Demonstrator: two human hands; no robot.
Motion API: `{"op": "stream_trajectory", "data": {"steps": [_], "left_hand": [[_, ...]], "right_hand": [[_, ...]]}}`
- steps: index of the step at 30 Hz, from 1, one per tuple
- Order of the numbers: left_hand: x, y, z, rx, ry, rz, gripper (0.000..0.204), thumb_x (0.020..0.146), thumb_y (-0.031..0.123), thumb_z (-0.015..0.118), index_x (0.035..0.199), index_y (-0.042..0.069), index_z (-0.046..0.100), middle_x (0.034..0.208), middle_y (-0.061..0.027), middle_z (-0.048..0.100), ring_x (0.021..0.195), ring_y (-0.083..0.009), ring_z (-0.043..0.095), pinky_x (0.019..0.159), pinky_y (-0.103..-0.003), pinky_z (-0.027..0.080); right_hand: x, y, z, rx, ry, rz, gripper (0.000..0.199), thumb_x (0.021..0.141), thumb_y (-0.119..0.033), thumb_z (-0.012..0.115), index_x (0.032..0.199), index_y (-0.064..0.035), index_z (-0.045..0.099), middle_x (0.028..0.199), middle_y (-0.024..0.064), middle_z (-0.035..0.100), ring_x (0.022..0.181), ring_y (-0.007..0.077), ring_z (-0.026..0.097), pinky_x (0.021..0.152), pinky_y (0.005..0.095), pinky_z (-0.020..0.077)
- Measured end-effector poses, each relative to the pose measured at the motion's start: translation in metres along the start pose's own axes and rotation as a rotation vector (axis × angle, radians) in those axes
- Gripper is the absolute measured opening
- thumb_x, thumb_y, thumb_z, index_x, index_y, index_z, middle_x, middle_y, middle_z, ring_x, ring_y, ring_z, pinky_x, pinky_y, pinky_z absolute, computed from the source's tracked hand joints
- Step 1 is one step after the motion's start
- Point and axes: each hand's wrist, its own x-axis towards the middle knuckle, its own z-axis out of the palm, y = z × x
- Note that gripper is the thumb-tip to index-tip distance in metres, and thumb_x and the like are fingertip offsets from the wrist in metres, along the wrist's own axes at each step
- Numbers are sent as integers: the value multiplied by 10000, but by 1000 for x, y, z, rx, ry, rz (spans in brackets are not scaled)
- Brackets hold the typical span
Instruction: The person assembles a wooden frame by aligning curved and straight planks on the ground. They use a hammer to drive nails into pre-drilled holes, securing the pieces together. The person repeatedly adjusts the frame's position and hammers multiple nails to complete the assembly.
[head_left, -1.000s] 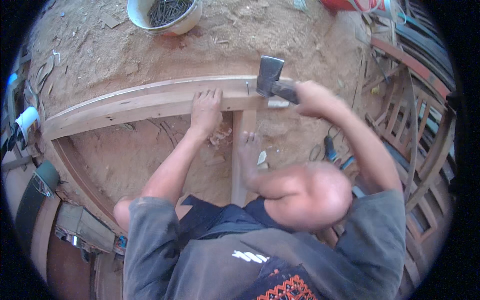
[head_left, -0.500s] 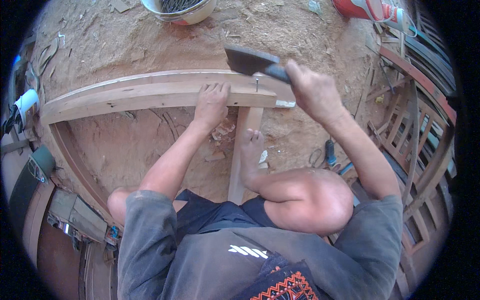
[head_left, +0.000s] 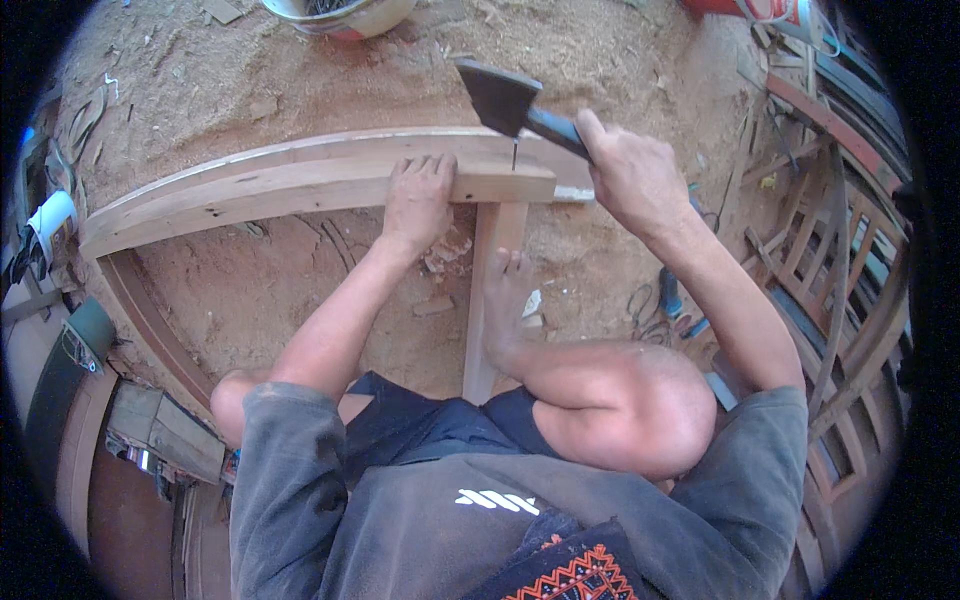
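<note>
My right hand is closed round the handle of a hatchet, its dark head over the end of a long wooden beam. Below the head a nail stands upright out of the beam's top near its right end. My left hand grips the same beam just left of the nail, fingers laid over its upper face. Under the beam's right end a second timber runs back toward me, with my bare foot against it. A side piece joins the beam at its left end.
A bowl of nails stands at the top on the sandy ground. A power tool with a cable lies right of my foot. Wooden frames and planks crowd the right side; a white bucket and a grey box are at left.
The hatchet's head has tilted downward and sits closer over the nail, my right hand slightly lower and to the right. My left hand stays on the beam. The view has shifted slightly.
</note>
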Motion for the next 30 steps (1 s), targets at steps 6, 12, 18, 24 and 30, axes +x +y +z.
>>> {"op": "stream_trajectory", "data": {"steps": [6,12,18,24,30], "left_hand": [[1,0,-2,-3,-20,21,475,712,44,737,1166,68,601,1072,-134,697,1098,-322,653,963,-481,461],[0,1,-2,-10,-35,4,541,681,34,763,1194,64,594,1097,-142,694,1115,-325,646,968,-479,462],[1,-1,-1,0,0,16,566,672,28,768,1209,64,593,1121,-142,696,1133,-327,648,996,-476,459],[1,-2,3,6,-77,-19,552,676,11,735,1208,67,598,1142,-140,699,1116,-328,658,992,-478,467],[-1,1,-4,20,-58,-9,539,685,-1,715,1208,68,600,1109,-139,702,1101,-328,664,970,-471,476]], "right_hand": [[20,5,-11,-4,-195,84,164,951,-43,572,1101,-29,507,873,236,735,818,425,748,683,541,598],[14,18,-5,237,-195,176,332,870,-80,679,1154,-14,521,878,268,718,886,480,716,783,569,573],[8,33,18,336,-338,155,372,815,-94,714,1156,6,605,935,274,712,941,458,710,826,522,563],[53,69,-68,530,124,179,321,902,-161,712,1130,58,660,800,111,698,684,205,686,615,382,561],[25,11,-31,170,-609,261,373,837,-80,657,1192,29,623,1032,289,719,960,442,716,869,556,568]]}}
